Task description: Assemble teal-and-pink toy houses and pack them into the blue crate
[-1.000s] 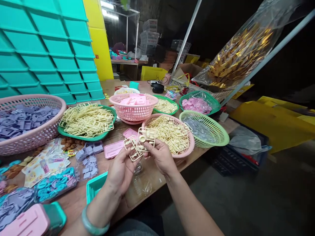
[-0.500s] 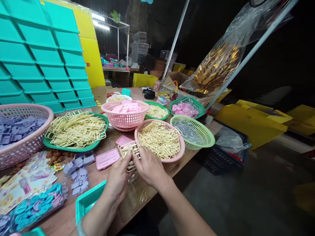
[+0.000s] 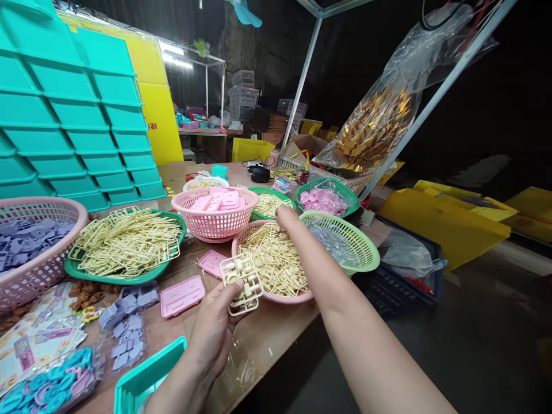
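My left hand (image 3: 219, 319) pinches cream plastic part frames (image 3: 242, 283), with small molded pieces on them, above the near table edge. My right hand (image 3: 285, 217) reaches over the pink basket of cream parts (image 3: 276, 261), close to the green basket of cream frames (image 3: 269, 204). Its fingertips are hidden behind the hand, so whether it grips anything does not show. Two pink plastic lids (image 3: 183, 296) lie left of the held frames. Behind them stands a pink basket (image 3: 211, 221) with pink pieces in it.
At left, a green tray of cream frames (image 3: 125, 244) sits beside a pink basket of purple parts (image 3: 38, 264). Teal bins (image 3: 73, 115) rise behind. A teal box (image 3: 146, 374) is near my left forearm. A pale green basket (image 3: 362, 247) holds clear bags. A metal pole (image 3: 444, 95) slants at right.
My right hand has left the cream frames and moved forward to the far baskets. My left hand keeps the frames, now held alone. The view has shifted slightly.
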Demonstrator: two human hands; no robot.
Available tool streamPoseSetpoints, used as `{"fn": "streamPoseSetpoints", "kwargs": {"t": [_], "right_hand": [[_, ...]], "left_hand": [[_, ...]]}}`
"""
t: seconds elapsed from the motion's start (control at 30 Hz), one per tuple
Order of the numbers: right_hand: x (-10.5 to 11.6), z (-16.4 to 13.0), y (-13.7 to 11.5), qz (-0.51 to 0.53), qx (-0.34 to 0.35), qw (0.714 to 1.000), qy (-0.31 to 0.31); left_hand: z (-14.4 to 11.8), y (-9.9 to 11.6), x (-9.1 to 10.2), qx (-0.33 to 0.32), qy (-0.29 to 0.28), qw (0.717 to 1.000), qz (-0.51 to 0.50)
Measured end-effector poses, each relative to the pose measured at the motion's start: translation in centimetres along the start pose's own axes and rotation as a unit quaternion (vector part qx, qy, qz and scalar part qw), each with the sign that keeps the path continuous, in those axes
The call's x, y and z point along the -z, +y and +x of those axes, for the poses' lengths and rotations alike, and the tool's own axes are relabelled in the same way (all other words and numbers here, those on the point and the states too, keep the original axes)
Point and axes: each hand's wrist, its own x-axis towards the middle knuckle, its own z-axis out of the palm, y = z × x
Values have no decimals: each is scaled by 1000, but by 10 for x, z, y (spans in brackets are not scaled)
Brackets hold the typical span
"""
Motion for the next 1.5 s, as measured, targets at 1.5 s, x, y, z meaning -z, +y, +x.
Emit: {"fn": "streamPoseSetpoints", "kwargs": {"t": [1.5], "right_hand": [[-43, -277, -222, 416, 456, 725, -307]], "left_hand": [[-120, 36, 130, 38, 114, 984, -134]]}}
